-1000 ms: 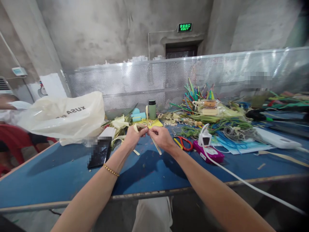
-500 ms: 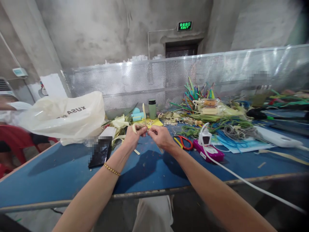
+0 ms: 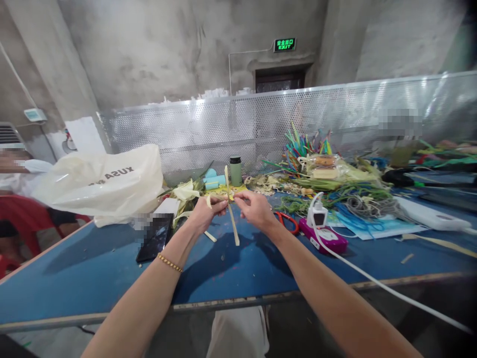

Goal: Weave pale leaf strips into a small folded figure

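Note:
My left hand (image 3: 209, 211) is closed, with thumb and fingers pinching pale flat plant strips above the blue table. One long strip (image 3: 233, 226) stands up past the fingertips and hangs down between my hands. Another pale strip (image 3: 209, 201) curls over the left index finger. My right hand (image 3: 254, 208) is closed in a pinch just right of the long strip, its thumb and index fingertips meeting; what lies between them is too small to make out. Below my left hand, a short strip piece (image 3: 210, 236) lies on the table.
Left of my hands lie a dark phone-like device (image 3: 155, 241) and a large cream plastic bag (image 3: 100, 179). Red-handled scissors (image 3: 288, 223), a purple power strip (image 3: 324, 239) and a white cable (image 3: 367, 277) are at right. Behind stand a green bottle (image 3: 235, 171) and heaped plant strips (image 3: 335, 186).
My right hand has drawn slightly right, away from my left fingertips. The long strip's lower part now shows hanging between the hands. My left hand stays nearly in place.

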`<action>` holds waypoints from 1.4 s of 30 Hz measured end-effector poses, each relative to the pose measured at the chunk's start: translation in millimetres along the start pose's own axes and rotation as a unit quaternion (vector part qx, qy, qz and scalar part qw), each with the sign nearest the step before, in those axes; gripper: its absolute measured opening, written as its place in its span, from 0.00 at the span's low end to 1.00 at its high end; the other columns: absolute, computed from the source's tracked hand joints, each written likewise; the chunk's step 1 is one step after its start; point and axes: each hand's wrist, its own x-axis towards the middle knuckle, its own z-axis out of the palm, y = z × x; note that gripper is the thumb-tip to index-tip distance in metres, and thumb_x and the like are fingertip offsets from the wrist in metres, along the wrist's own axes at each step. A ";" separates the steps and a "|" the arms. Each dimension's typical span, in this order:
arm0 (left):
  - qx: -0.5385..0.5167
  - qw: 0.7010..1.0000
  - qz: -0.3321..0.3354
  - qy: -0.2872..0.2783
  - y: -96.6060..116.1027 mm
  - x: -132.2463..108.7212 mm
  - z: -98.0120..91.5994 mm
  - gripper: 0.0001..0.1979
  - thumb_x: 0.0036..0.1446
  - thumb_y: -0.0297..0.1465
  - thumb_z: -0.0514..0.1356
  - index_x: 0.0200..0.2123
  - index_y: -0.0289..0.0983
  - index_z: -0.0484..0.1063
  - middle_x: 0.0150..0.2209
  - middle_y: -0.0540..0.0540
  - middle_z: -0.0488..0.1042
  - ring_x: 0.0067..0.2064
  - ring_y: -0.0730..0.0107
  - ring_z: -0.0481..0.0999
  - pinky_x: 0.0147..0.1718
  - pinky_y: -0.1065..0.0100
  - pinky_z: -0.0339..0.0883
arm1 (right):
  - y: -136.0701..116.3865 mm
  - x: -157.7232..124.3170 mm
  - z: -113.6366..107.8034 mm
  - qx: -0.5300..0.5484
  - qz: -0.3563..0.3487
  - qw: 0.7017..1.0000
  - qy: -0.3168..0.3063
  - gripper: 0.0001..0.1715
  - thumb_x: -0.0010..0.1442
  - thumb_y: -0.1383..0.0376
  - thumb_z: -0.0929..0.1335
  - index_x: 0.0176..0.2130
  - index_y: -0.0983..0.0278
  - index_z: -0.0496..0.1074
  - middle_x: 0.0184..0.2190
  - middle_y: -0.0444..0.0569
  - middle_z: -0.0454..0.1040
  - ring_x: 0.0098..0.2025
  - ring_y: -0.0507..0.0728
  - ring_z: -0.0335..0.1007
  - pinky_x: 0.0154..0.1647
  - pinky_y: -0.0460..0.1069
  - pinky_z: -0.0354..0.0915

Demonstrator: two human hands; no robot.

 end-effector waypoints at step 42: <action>-0.041 0.997 -0.027 -0.065 15.5 -9.6 8.2 0.13 0.39 0.31 0.71 0.30 0.33 0.75 0.23 0.49 0.72 0.24 0.75 0.70 0.27 0.70 0.62 | -3.4 4.6 -8.7 0.035 0.016 0.999 -0.003 0.14 0.54 0.59 0.67 0.26 0.67 0.72 0.23 0.46 0.72 0.27 0.51 0.64 0.29 0.45 0.59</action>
